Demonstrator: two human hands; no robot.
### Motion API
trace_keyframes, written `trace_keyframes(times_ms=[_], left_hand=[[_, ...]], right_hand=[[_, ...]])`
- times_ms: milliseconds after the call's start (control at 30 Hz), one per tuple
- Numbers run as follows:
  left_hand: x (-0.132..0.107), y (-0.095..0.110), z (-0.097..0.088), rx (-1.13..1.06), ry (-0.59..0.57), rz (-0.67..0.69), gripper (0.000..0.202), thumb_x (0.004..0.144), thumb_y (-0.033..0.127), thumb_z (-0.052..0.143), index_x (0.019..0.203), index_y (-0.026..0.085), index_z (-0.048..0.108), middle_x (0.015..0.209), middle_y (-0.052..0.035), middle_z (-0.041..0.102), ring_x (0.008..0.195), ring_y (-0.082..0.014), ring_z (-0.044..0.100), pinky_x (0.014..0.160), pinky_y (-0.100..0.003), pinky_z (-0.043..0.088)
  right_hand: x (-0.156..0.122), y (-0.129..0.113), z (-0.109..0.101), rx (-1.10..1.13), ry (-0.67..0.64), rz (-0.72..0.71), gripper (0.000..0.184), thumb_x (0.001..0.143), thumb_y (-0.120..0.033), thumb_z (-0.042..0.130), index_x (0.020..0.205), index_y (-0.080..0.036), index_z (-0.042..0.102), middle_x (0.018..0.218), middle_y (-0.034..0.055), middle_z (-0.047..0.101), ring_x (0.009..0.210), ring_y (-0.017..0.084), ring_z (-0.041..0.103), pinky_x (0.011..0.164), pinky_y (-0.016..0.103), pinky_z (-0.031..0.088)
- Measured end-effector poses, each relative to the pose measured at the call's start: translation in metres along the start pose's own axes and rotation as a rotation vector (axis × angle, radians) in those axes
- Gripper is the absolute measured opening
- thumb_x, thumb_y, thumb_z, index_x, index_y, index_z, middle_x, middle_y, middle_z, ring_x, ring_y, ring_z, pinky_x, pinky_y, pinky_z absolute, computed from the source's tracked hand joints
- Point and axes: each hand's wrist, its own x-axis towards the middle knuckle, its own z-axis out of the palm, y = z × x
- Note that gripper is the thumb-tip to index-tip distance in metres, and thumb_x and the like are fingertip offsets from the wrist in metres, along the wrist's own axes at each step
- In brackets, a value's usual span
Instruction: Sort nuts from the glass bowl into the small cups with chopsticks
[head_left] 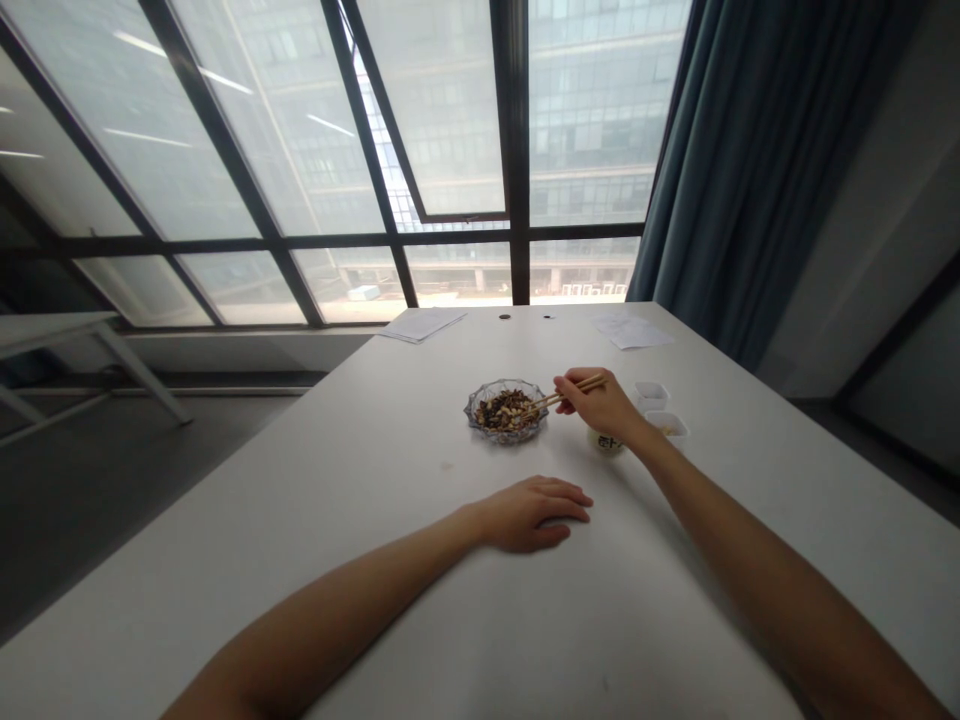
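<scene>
My right hand is closed round a pair of wooden chopsticks. Their tips reach into a clear glass dish with a scalloped rim. Inside the dish lies a mix of dark and pale pieces, which look like seeds and nuts. Below my right wrist stands a small round container with dark lettering, partly hidden by the hand. My left hand rests flat on the white table, fingers stretched out, nearer to me than the dish and holding nothing.
Two small white plastic tubs stand right of my right hand; the nearer tub holds a few pale bits. Paper sheets lie at the far left of the table, and another sheet at the far right. Windows and a blue curtain stand beyond.
</scene>
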Motion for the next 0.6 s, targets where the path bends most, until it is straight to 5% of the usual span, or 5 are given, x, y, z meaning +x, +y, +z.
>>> trace_keyframes(times_ms=[600], left_hand=[[0.000,0.002,-0.001,0.000,0.003,-0.004,0.036,0.098,0.031,0.053,0.133,0.026,0.062,0.144,-0.0086,0.062,0.136,-0.0235,0.054,0.118,-0.037,0.039]], right_hand=[[-0.008,0.005,0.014,-0.026,-0.017,-0.014,0.041,0.095,-0.052,0.058,0.072,-0.019,0.066,0.059,0.0032,0.069,0.056,0.020,0.071,0.051,0.025,0.051]])
